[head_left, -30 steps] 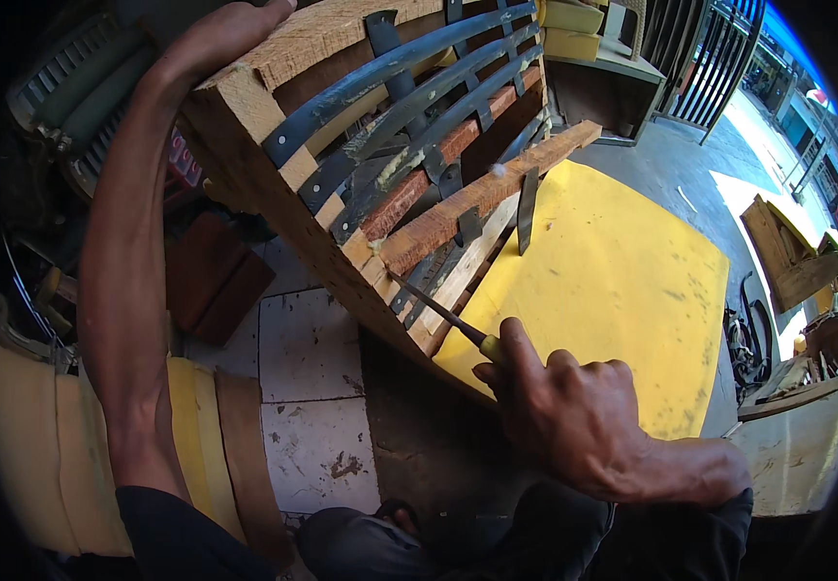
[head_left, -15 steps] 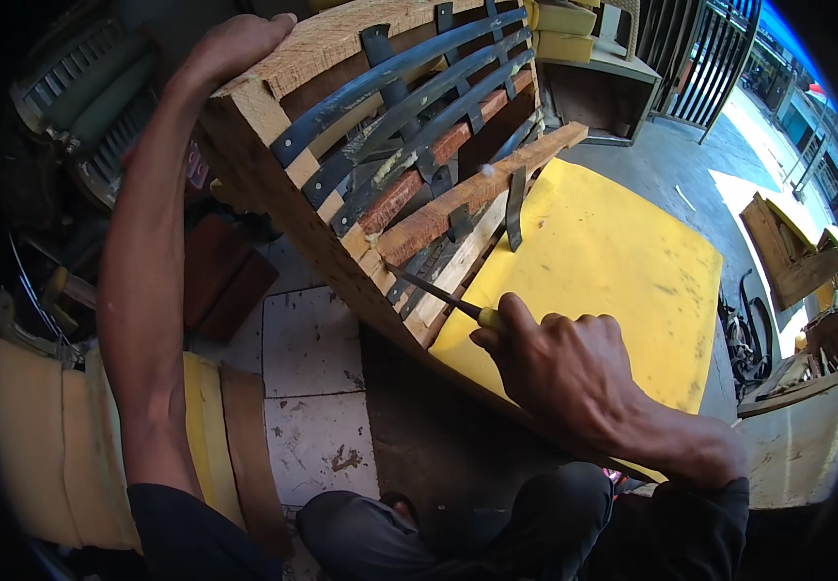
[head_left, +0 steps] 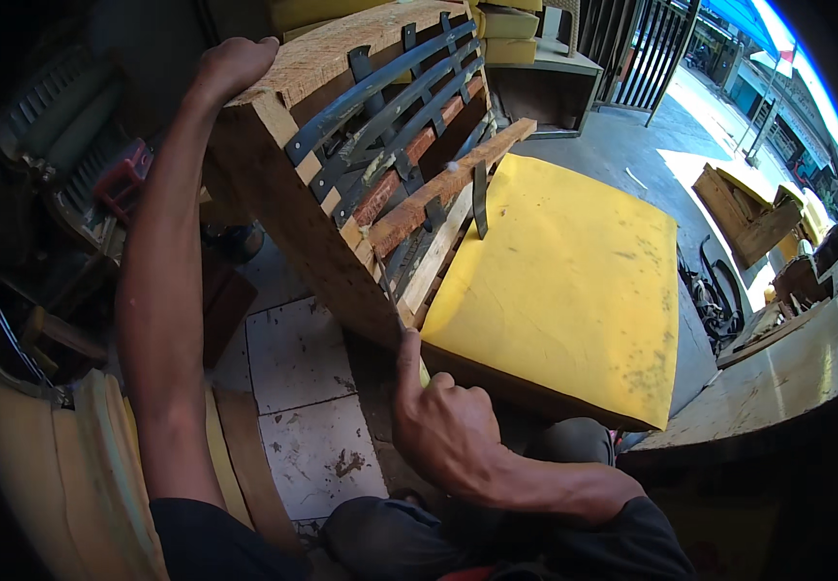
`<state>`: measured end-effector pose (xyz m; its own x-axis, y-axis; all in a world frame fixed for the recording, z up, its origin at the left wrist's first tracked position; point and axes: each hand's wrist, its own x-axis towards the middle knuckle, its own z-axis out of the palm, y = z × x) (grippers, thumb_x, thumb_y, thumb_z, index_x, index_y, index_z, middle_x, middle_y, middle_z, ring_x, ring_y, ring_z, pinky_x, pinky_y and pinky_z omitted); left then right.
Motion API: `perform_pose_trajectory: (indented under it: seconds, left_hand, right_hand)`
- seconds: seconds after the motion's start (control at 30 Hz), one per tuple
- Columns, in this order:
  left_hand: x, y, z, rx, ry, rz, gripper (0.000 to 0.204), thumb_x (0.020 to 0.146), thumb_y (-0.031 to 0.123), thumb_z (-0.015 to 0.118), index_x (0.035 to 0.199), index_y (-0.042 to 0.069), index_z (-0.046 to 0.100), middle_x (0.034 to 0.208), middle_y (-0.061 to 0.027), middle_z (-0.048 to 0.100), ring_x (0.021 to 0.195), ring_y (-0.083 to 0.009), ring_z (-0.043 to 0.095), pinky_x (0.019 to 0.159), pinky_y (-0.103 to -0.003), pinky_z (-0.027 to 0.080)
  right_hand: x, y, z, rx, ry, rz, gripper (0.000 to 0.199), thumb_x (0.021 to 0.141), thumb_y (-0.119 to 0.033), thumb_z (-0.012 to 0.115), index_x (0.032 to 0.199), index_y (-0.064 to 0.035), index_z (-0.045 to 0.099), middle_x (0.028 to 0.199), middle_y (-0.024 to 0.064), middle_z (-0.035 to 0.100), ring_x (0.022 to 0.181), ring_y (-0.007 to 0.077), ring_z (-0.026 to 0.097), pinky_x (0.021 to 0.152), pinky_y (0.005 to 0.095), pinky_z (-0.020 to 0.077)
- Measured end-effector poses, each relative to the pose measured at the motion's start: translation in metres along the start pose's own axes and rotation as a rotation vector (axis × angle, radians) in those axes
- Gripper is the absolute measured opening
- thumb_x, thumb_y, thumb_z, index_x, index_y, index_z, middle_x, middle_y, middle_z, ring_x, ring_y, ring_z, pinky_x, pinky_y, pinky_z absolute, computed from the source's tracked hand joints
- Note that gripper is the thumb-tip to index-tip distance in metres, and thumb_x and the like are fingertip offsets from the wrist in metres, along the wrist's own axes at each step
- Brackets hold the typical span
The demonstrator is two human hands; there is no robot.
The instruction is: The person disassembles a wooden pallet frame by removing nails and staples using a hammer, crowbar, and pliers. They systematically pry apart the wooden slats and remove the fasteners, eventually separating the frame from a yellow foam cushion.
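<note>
A wooden chair frame (head_left: 279, 218) stands in front of me, its back crossed by dark rubber webbing straps (head_left: 371, 107) nailed to the wood. My left hand (head_left: 237, 70) is closed over the top corner of the frame. Low by the frame's near side, my right hand (head_left: 448, 426) is wrapped round the yellow handle of a screwdriver (head_left: 389, 293), index finger stretched along it. Its thin shaft points up at the side post, close to the lower end of a rough reddish slat (head_left: 438, 197). The tip's exact contact is hard to see. Yellow foam (head_left: 564, 281) covers the seat.
Cushion foam pieces (head_left: 51, 465) stand at my lower left, beside white floor tiles (head_left: 301, 358). A red plastic stool (head_left: 124, 179) sits at the left. Dark strap scraps (head_left: 719, 300) and broken wood (head_left: 744, 223) lie at the right. A metal gate (head_left: 642, 58) stands behind.
My right hand has swung down and left, turning the screwdriver from slanted to steep. My left hand stays on the frame's top corner. The whole view has shifted somewhat.
</note>
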<state>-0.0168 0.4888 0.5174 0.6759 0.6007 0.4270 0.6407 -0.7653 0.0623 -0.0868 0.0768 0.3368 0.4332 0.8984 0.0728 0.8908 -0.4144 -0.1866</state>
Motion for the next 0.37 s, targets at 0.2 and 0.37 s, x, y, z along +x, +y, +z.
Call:
perform_pose_trajectory:
  seconds: [0.2,0.37]
  left_hand:
    - [0.012,-0.019,0.012,0.063,0.020,-0.030,0.058,0.094,0.050,0.041,0.111,0.003,0.071,0.119,-0.0246,0.066,0.115,-0.0417,0.061,0.098,-0.044,0.046]
    - [0.021,-0.010,0.011,0.007,-0.005,0.025,0.062,0.093,0.054,0.044,0.114,0.001,0.070,0.118,-0.0277,0.066,0.118,-0.0437,0.060,0.101,-0.044,0.046]
  right_hand:
    - [-0.008,0.103,-0.033,0.220,-0.188,0.053,0.052,0.096,-0.025,0.058,0.146,-0.0175,0.046,0.086,0.0214,0.071,0.070,0.0416,0.069,0.067,0.0486,0.0546]
    - [-0.086,0.168,0.004,0.535,-0.202,0.019,0.057,0.096,-0.040,0.063,0.147,-0.0209,0.048,0.116,0.0219,0.069,0.104,0.0405,0.068,0.097,0.0455,0.0497]
